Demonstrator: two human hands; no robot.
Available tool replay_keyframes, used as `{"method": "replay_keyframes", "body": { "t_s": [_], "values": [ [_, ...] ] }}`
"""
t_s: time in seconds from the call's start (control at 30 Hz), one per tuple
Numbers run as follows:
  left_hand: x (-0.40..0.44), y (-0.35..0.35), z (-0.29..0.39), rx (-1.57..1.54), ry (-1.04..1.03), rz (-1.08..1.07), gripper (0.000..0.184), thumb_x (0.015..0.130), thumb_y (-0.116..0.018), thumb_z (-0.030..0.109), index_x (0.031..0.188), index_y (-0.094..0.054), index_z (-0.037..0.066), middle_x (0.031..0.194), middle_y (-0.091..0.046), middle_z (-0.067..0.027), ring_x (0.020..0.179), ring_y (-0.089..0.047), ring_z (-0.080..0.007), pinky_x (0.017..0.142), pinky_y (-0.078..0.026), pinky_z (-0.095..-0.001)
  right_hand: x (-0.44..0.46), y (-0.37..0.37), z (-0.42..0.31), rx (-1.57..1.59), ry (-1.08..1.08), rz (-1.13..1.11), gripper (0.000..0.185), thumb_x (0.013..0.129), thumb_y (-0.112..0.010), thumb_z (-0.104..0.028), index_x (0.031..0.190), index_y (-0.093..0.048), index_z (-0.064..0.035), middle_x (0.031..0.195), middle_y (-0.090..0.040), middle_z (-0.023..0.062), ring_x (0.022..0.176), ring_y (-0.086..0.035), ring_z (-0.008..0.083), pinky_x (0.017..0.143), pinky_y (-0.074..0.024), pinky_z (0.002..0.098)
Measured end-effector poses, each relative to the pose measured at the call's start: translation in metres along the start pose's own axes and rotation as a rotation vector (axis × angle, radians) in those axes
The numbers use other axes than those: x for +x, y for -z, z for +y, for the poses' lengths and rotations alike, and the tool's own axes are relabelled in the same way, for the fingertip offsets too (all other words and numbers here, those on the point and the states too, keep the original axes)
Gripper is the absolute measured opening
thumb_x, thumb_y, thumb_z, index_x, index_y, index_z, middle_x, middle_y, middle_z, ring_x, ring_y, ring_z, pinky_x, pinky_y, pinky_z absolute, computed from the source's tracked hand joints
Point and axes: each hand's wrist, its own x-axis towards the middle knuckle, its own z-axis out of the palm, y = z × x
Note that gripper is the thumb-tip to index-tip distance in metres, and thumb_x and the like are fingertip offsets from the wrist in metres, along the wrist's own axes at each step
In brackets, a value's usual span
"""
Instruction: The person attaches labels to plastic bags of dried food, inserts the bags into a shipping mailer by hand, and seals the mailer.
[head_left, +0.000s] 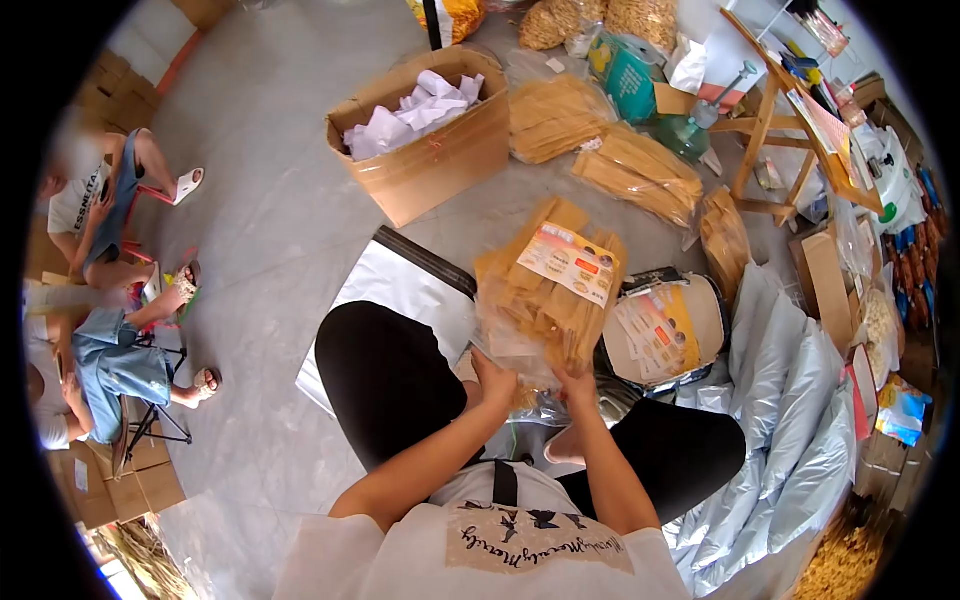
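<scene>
Between my knees I hold a clear plastic bag (pixel 500 310) of flat yellow-brown dried strips, with a printed orange and white label card (pixel 568 262) at its upper part. My left hand (pixel 494 380) is closed on the lower left edge of the bag. At the lower right edge my right hand (pixel 576 390) grips the same bag. A white mailing bag (pixel 390 285) with a dark edge lies flat beyond my left knee. Close to the right stands an open container (pixel 712 318) holding a stack of printed cards (pixel 655 330).
A cardboard box (pixel 430 175) of crumpled white paper stands ahead. Further strip bags (pixel 640 175) lie beyond, near a wooden stand (pixel 765 140). Filled silver-grey mailing bags (pixel 790 400) are piled at right. Two people sit at left, one on a folding stool (pixel 165 395).
</scene>
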Motion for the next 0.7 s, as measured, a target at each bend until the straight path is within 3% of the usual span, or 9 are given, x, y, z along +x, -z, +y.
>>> {"method": "replay_keyframes", "body": {
  "t_s": [0.03,0.07,0.17,0.27,0.33,0.37,0.43,0.6,0.7],
  "values": [
    [0.002,-0.002,0.003,0.077,0.005,0.078,0.096,0.073,-0.062,0.012,0.139,0.008,0.013,0.133,-0.032,-0.0146,0.114,-0.041,-0.0258,0.089,-0.039,-0.0346,-0.007,0.006,-0.025,0.145,-0.417,-0.217,0.032,0.070,-0.070,-0.018,0.094,-0.058,0.0001,0.065,-0.056,0.0031,0.045,-0.048,0.0099,0.038,-0.0388,0.0249],
    [0.004,-0.004,0.007,0.154,0.016,0.157,0.098,0.073,-0.063,0.015,0.139,0.010,0.013,0.134,-0.030,-0.0149,0.117,-0.039,-0.0265,0.091,-0.038,-0.0354,-0.009,0.009,-0.041,0.144,-0.410,-0.229,0.032,0.070,-0.070,-0.018,0.094,-0.058,0.0001,0.065,-0.056,0.0031,0.045,-0.048,0.0099,0.038,-0.0388,0.0249],
    [0.006,0.005,0.049,-0.400,0.316,0.108,0.093,0.073,-0.064,0.034,0.137,-0.005,0.002,0.141,-0.013,-0.0193,0.130,-0.017,-0.0303,0.105,-0.018,-0.0366,-0.018,0.026,-0.093,0.370,-0.375,-0.352,0.018,0.076,-0.062,-0.012,0.090,-0.060,-0.0016,0.056,-0.050,-0.0013,0.034,-0.030,0.0034,0.030,-0.0240,0.0197],
    [0.023,0.015,0.095,-0.775,0.419,0.232,0.086,0.076,-0.058,0.040,0.137,-0.009,0.003,0.141,-0.016,-0.0202,0.128,-0.023,-0.0312,0.103,-0.022,-0.0367,-0.029,0.058,-0.135,0.268,-0.191,-0.402,0.017,0.075,-0.057,-0.010,0.089,-0.060,-0.0008,0.051,-0.044,-0.0032,0.033,-0.030,0.0039,0.030,-0.0234,0.0186],
    [0.060,0.012,0.091,-0.714,0.252,0.339,0.070,0.077,-0.058,0.032,0.132,-0.026,0.004,0.131,-0.035,-0.0206,0.119,-0.037,-0.0313,0.098,-0.030,-0.0366,-0.047,0.070,-0.159,0.225,-0.192,-0.418,0.017,0.073,-0.056,-0.008,0.087,-0.060,-0.0001,0.051,-0.043,-0.0034,0.033,-0.030,0.0040,0.030,-0.0235,0.0189],
    [0.087,0.010,0.075,-0.717,0.251,0.351,0.070,0.077,-0.058,0.032,0.132,-0.026,0.004,0.131,-0.035,-0.0206,0.119,-0.037,-0.0313,0.098,-0.030,-0.0366,-0.052,0.074,-0.169,0.185,-0.184,-0.421,0.016,0.072,-0.054,-0.006,0.085,-0.061,0.0007,0.050,-0.041,-0.0036,0.032,-0.030,0.0041,0.029,-0.0236,0.0191],
    [0.131,0.015,0.056,-0.521,0.171,0.300,0.049,0.077,-0.057,0.018,0.122,-0.042,0.004,0.119,-0.046,-0.0161,0.100,-0.050,-0.0264,0.079,-0.044,-0.0408,-0.057,0.077,-0.180,0.182,-0.188,-0.393,0.015,0.071,-0.054,-0.006,0.083,-0.061,0.0012,0.049,-0.041,-0.0034,0.032,-0.030,0.0041,0.029,-0.0238,0.0193],
    [0.163,0.035,0.037,-0.143,0.355,0.215,0.052,0.068,-0.064,0.006,0.117,-0.047,0.004,0.094,-0.058,-0.0146,0.077,-0.056,-0.0224,0.060,-0.045,-0.0318,-0.033,0.078,-0.170,0.437,-0.291,-0.320,0.016,0.070,-0.053,-0.006,0.083,-0.060,0.0022,0.049,-0.043,-0.0019,0.030,-0.029,0.0048,0.028,-0.0245,0.0195],
    [0.190,0.029,-0.004,0.091,0.144,0.260,0.052,0.067,-0.067,0.009,0.116,-0.048,0.003,0.066,-0.060,-0.0075,0.058,-0.055,-0.0194,0.056,-0.045,-0.0320,-0.009,0.075,-0.159,0.787,-0.466,-0.145,0.017,0.073,-0.051,-0.006,0.087,-0.057,0.0016,0.054,-0.047,0.0004,0.029,-0.028,0.0055,0.027,-0.0246,0.0201]
  ]
}}
